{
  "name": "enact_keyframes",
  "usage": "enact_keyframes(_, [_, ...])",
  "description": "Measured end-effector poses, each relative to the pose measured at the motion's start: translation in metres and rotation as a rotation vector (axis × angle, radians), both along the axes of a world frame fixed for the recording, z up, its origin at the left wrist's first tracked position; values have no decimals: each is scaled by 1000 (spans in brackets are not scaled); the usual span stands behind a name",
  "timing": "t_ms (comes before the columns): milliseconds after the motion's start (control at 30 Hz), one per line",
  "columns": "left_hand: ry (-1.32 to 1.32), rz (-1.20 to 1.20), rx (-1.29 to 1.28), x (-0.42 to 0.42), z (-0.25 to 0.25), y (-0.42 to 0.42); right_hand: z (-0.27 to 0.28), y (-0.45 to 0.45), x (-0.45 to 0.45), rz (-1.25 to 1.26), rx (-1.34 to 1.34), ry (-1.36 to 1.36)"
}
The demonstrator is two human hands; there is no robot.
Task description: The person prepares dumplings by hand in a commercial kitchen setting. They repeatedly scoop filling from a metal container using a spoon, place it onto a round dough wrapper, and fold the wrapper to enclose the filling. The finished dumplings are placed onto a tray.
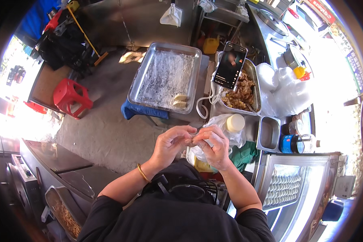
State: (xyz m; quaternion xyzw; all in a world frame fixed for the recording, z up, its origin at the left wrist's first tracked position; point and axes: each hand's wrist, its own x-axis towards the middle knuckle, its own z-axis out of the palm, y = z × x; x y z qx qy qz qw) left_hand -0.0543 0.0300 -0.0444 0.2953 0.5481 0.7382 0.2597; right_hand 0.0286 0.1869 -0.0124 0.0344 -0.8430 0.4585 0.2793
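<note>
My left hand (172,146), with a gold-coloured bangle on its wrist, meets my right hand (212,148) in front of my body. The fingertips of both pinch a thin pale piece (192,139), apparently dough; the fingers hide most of it. Flour marks my right fingers. Beyond the hands lies a steel tray (134,86) dusted with white flour. Two folded dumplings (180,101) rest in its near right corner. To the right, a steel pan (258,96) holds minced filling (240,98), partly covered by a phone (230,65) on a white stand.
A cream-lidded container (235,123) stands in clear plastic beside my right hand. Further right are a small steel pan (269,133), stacked plastic tubs (293,93) and a glass-fronted case (290,184) with rows of pale items. A red stool (71,96) stands on the floor at left.
</note>
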Motion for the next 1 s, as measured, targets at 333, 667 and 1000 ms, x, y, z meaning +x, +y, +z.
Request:
enact_keyframes(333, [-133, -67, 86, -10, 15, 17, 10, 27, -7, 52, 14, 47])
enact_keyframes(667, [-132, -74, 75, -10, 22, 41, 30, 54, -17, 154, 128, 14])
enact_keyframes(1000, [-232, 88, -2, -25, 6, 40, 10, 49, -46, 123, -65, -55])
